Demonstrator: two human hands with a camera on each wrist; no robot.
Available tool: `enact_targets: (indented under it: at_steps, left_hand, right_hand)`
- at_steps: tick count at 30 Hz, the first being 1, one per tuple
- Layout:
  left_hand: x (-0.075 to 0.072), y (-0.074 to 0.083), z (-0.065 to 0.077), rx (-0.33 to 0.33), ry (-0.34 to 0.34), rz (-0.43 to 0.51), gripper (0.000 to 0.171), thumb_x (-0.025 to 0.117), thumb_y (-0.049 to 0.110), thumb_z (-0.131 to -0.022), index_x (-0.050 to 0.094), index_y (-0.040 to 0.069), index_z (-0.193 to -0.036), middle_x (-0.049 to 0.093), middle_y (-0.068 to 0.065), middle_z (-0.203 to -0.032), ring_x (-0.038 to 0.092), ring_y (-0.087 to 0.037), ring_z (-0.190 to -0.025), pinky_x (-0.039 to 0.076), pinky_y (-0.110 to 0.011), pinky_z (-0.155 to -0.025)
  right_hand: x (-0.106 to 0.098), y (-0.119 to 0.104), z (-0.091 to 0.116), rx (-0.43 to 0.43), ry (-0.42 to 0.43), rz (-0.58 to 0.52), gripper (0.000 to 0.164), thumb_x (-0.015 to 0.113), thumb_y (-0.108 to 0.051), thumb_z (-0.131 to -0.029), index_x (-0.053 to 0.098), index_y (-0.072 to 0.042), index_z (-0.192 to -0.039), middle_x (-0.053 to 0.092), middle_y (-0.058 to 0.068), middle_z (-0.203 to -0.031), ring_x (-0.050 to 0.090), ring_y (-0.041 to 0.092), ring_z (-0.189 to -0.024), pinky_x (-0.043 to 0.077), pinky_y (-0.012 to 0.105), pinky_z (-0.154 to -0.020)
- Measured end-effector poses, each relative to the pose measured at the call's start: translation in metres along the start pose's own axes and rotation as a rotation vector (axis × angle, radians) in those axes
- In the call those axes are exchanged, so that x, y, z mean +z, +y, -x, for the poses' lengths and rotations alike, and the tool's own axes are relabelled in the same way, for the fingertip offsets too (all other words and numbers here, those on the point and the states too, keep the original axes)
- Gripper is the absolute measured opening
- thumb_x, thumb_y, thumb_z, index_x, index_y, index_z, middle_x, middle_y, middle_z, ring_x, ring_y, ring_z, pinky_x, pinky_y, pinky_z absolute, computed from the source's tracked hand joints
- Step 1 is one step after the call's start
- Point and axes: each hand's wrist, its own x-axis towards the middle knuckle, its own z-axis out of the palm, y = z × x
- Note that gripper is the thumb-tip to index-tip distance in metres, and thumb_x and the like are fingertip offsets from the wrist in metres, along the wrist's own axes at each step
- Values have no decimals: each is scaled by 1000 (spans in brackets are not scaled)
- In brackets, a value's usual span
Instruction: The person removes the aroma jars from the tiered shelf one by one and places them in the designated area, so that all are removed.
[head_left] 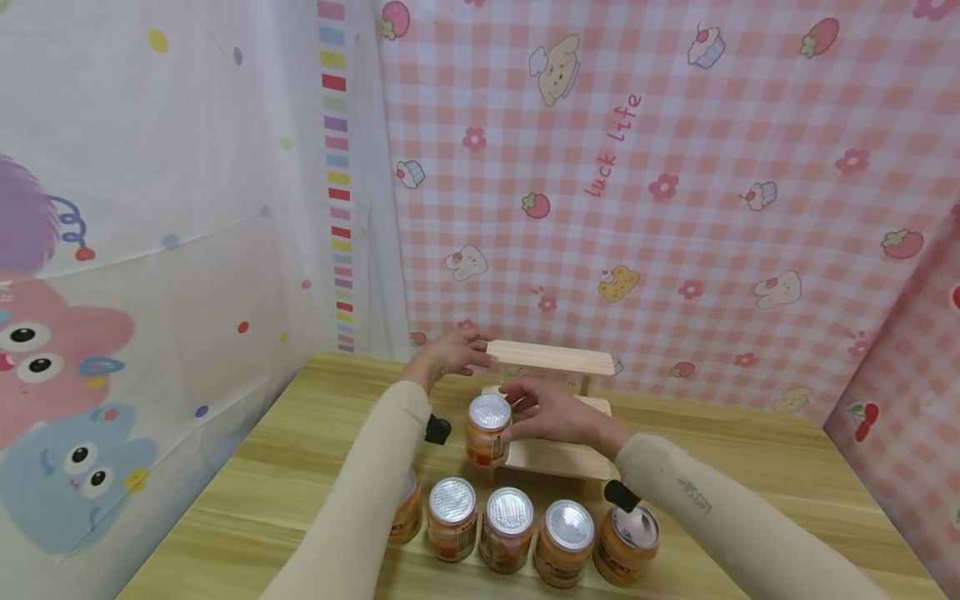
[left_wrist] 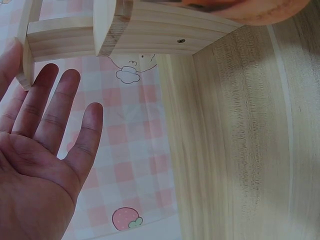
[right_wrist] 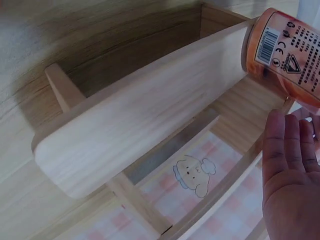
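A small wooden tiered shelf [head_left: 551, 358] stands toward the back of the table. On the left end of its lowest step is an orange can [head_left: 487, 433] with a silver lid, its printed label and barcode facing the right wrist camera. My right hand [head_left: 558, 414] is just right of this can, its fingers extended beside it in the right wrist view and not wrapped round it. At the top tier's left end is my left hand [head_left: 453, 354]. Its fingers are spread and fairly straight in the left wrist view, the thumb right at the board's edge.
Several similar cans stand in a row in front of the shelf, among them a can [head_left: 508, 529] in the middle and a can [head_left: 627, 546] at the right end. My left sleeve [head_left: 360, 508] partly hides the leftmost. A pink checked cloth [head_left: 675, 250] hangs behind the wooden table [head_left: 750, 467].
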Motion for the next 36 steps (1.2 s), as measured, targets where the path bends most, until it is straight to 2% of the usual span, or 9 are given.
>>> enact_targets:
  at_steps: [8,20,28,36]
  left_hand:
    - [-1,1,-1,-4,-4,32,58,69,16,-94,46,4,-146,49,-21,-144,52,-32,-127,49,-45,-98]
    - [-2,1,-1,-22,-6,24,58,69,17,-94,45,6,-147,48,-20,-146,50,-31,-129,49,-44,-98]
    - [-2,1,0,-20,-6,25,58,69,17,-95,46,5,-146,48,-20,-145,51,-31,-128,49,-44,-98]
    - [-1,0,1,-5,-5,20,58,69,17,-95,46,5,-147,49,-20,-145,55,-30,-125,50,-44,-98]
  right_hand:
    - [9,-1,-3,30,-18,-47,55,82,-8,-82,55,1,-129,60,15,-118,61,31,-106,53,40,-91]
    - [14,-3,-7,61,-3,45,51,83,-11,-82,58,0,-125,65,7,-111,64,24,-103,55,35,-84]
    - [14,-6,-7,78,-7,43,56,83,-13,-82,56,0,-129,65,8,-115,64,26,-106,55,37,-86]
    - [16,-9,-8,88,-4,152,59,86,-20,-80,58,-3,-129,67,2,-110,64,20,-102,53,36,-87]
